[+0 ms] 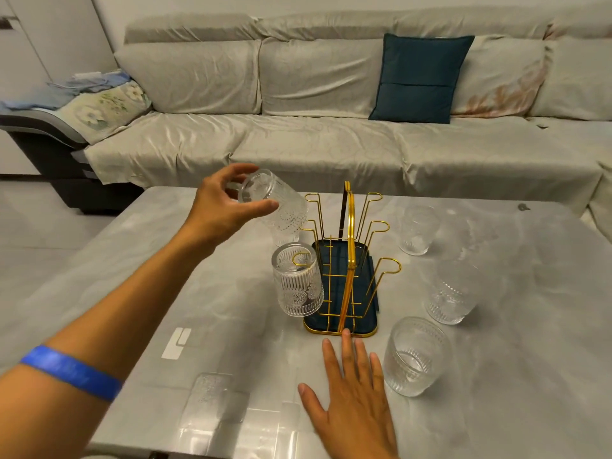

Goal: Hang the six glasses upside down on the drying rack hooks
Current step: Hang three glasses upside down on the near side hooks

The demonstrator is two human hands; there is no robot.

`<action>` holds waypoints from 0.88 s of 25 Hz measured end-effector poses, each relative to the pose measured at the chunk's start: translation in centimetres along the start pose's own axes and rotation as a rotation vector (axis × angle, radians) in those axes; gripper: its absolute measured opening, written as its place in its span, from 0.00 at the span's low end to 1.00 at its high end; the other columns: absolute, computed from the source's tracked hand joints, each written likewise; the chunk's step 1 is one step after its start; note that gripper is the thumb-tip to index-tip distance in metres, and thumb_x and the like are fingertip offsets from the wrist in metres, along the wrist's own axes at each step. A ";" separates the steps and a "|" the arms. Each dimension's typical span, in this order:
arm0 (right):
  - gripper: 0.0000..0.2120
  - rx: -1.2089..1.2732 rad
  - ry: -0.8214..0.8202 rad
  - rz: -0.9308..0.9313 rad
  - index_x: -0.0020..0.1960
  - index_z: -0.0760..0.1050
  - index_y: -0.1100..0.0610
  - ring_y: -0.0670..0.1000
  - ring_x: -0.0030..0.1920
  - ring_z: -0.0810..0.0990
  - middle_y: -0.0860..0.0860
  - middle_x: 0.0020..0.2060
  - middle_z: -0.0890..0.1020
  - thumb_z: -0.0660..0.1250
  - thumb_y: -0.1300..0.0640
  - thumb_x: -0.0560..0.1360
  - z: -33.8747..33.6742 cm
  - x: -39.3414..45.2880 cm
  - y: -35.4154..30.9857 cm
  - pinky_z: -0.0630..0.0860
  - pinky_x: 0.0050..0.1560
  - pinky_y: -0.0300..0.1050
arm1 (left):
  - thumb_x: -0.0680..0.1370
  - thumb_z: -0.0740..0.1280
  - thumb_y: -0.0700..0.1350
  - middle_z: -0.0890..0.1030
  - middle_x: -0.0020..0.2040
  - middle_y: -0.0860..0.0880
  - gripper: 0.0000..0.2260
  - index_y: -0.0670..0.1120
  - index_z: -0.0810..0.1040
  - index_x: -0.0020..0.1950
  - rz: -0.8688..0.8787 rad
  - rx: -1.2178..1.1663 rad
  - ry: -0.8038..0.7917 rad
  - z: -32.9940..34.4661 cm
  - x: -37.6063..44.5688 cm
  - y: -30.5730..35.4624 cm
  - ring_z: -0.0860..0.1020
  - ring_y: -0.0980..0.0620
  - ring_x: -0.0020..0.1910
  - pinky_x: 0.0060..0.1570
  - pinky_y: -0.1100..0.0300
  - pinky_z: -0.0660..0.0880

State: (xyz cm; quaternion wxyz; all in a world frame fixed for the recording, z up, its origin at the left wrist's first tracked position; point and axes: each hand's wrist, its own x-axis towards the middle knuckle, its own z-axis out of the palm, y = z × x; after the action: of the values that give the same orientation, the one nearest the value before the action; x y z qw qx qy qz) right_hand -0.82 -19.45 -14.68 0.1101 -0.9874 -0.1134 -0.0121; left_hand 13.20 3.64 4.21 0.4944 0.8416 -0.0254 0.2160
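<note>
A gold wire drying rack on a dark blue tray stands mid-table. One patterned clear glass hangs upside down on its front-left hook. My left hand grips a second glass by its base, tilted mouth-down over the rack's left side by the middle and rear hooks. The right-side hooks are bare. Three more glasses stand upright to the right of the rack: far, middle, near. My right hand lies flat on the table, fingers spread, middle fingertip at the tray's front edge.
The grey glossy table ends at a near edge at the frame bottom. A white sticker lies left of my right hand. Beyond the far edge is a covered sofa with a teal cushion.
</note>
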 end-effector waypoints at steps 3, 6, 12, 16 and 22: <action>0.36 0.013 0.000 0.008 0.69 0.70 0.53 0.61 0.69 0.66 0.59 0.71 0.67 0.46 0.31 0.73 -0.5 0.0 -0.1 0.53 0.65 0.57 | 0.63 0.82 0.52 0.81 0.54 0.51 0.29 0.52 0.79 0.62 -0.004 0.074 -0.135 0.8 1.7 0.4 0.80 0.59 0.46 0.40 0.66 0.77; 0.37 -0.004 -0.007 0.017 0.67 0.73 0.54 0.61 0.67 0.69 0.60 0.68 0.71 0.46 0.31 0.73 -0.5 0.0 0.0 0.51 0.65 0.56 | 0.63 0.82 0.51 0.80 0.56 0.49 0.31 0.51 0.78 0.63 -0.020 0.100 -0.242 1.6 2.2 0.4 0.80 0.55 0.49 0.43 0.60 0.78; 0.38 -0.009 0.048 0.024 0.65 0.75 0.54 0.59 0.69 0.61 0.59 0.67 0.71 0.44 0.31 0.73 -0.2 0.1 0.0 0.49 0.66 0.54 | 0.61 0.83 0.51 0.81 0.57 0.49 0.32 0.51 0.78 0.64 -0.037 0.187 -0.321 3.5 1.9 -0.5 0.80 0.53 0.49 0.46 0.55 0.81; 0.38 0.014 0.113 0.021 0.66 0.74 0.54 0.54 0.74 0.42 0.59 0.67 0.71 0.43 0.30 0.73 0.2 0.3 0.0 0.47 0.66 0.54 | 0.62 0.83 0.50 0.81 0.58 0.49 0.33 0.50 0.77 0.64 -0.020 0.262 -0.367 4.3 2.1 -0.9 0.80 0.50 0.49 0.44 0.56 0.80; 0.39 0.010 0.150 0.020 0.65 0.75 0.54 0.52 0.74 0.35 0.60 0.67 0.72 0.43 0.30 0.72 0.5 0.6 0.0 0.47 0.66 0.53 | 0.63 0.82 0.46 0.80 0.57 0.48 0.26 0.50 0.79 0.59 -0.065 0.272 -0.451 5.2 2.6 -1.1 0.80 0.49 0.50 0.42 0.58 0.79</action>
State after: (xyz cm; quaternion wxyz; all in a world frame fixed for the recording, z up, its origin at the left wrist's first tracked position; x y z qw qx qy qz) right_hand -0.24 -19.23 -15.13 0.1233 -0.9842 -0.0949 -0.0845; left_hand 17.61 0.24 2.17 0.3652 0.9275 -0.0789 0.0083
